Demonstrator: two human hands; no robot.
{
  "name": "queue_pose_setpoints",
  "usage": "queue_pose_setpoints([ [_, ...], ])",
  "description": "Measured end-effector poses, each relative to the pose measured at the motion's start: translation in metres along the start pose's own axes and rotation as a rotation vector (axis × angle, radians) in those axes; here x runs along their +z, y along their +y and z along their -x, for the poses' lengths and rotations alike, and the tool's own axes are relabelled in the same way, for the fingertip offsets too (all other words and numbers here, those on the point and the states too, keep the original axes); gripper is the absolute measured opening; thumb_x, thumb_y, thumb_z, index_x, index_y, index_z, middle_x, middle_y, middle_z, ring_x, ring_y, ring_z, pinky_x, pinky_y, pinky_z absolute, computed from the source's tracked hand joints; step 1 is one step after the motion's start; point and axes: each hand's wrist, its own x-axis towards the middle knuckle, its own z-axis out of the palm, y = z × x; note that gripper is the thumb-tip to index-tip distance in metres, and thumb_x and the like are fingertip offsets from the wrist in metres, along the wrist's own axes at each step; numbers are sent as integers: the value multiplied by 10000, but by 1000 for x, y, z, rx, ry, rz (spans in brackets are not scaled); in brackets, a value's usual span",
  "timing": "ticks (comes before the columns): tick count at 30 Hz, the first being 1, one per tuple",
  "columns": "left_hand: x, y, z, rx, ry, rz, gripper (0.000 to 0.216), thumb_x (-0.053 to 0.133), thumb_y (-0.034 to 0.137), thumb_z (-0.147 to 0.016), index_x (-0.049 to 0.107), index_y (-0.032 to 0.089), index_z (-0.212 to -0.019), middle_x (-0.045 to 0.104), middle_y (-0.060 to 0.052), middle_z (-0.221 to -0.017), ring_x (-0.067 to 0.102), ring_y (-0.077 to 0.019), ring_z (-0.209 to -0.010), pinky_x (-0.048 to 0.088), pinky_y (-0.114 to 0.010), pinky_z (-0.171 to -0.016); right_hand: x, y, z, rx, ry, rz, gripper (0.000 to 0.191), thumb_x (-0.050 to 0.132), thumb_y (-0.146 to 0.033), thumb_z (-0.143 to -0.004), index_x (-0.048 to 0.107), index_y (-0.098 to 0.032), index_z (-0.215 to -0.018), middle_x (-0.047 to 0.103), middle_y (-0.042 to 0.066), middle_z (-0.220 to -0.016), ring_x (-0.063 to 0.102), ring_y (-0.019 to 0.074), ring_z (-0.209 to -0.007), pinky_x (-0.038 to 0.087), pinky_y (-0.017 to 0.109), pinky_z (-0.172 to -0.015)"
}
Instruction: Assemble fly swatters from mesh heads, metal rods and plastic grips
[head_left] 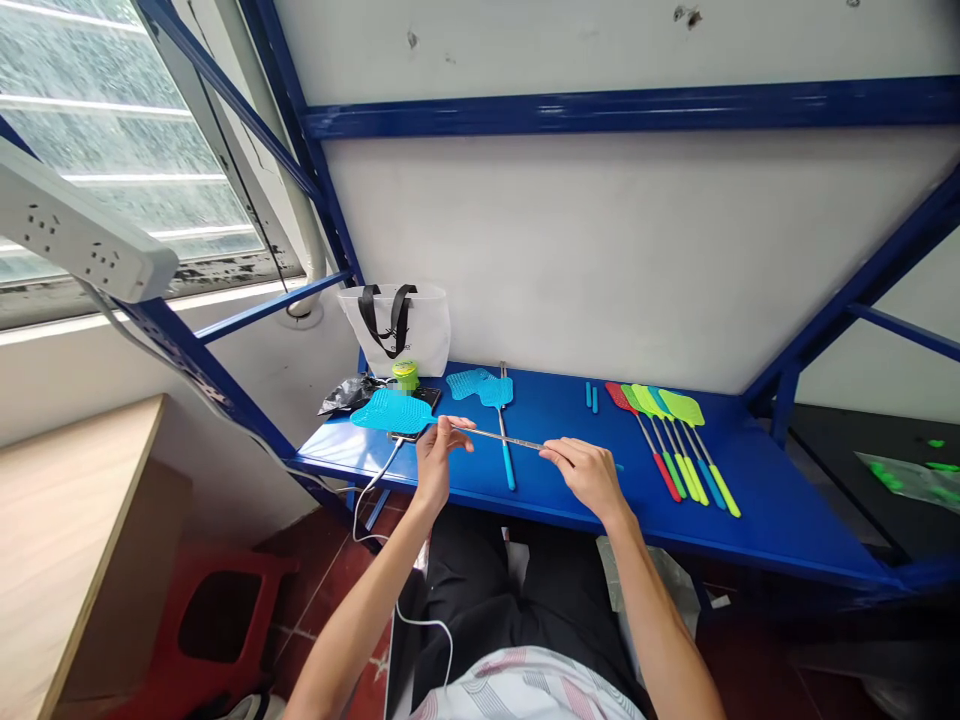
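fingers [568,453] pinch slim, straight metallic rod [506,438]

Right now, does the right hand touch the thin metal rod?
Touching. The head view shows the right hand pinching the end of the metal rod, with no visible gap.

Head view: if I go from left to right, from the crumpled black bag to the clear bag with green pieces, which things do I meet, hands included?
Crumpled black bag, green tub, left hand, blue handle between the hands, right hand, red handle, last yellow handle, clear bag with green pieces.
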Motion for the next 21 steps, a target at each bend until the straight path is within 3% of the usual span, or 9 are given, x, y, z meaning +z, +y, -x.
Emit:
queue_pose_setpoints([
  [6,-61,29,-37,184,241,118,466,748,662,-1027,698,228,-862,749,-39,-871,730,-185,-705,626,-348,-660,-41,65,14,-81,160,173,390,595,-496,-1164,896,-280,-1042,880,47,-975,756,225,-839,497,362,-785],
  [9,-82,41,-48,245,270,108,416,689,595,-1082,713,253,-848,741,-69,-879,718,-208,-714,622,-389,-662,-58,100,25,-38,245,213,407,607,-528,-1152,892,-290,-983,876,46,-957,760,244,-874,490,400,-849],
  [13,-78,38,-48,214,205,111,425,704,621,-1061,707,251,-851,740,-82,-908,692,-210,-688,608,-395,-629,-68,119,38,18,219,179,403,619,-569,-1137,882,-290,-1013,870,46,-991,779,244,-910,494,398,-850],
  [17,-69,27,-48,134,145,97,477,700,668,-1051,715,210,-919,754,-66,-933,657,-157,-659,597,-324,-593,-76,120,44,68,229,156,377,654,-576,-1119,874,-291,-1005,863,47,-986,785,246,-909,504,386,-836],
  [21,-60,18,-44,128,182,38,538,716,717,-1012,729,187,-916,784,-67,-949,722,-169,-785,608,-270,-621,-79,113,42,49,253,177,397,638,-575,-1128,873,-286,-992,860,45,-961,779,242,-879,496,385,-827],
])
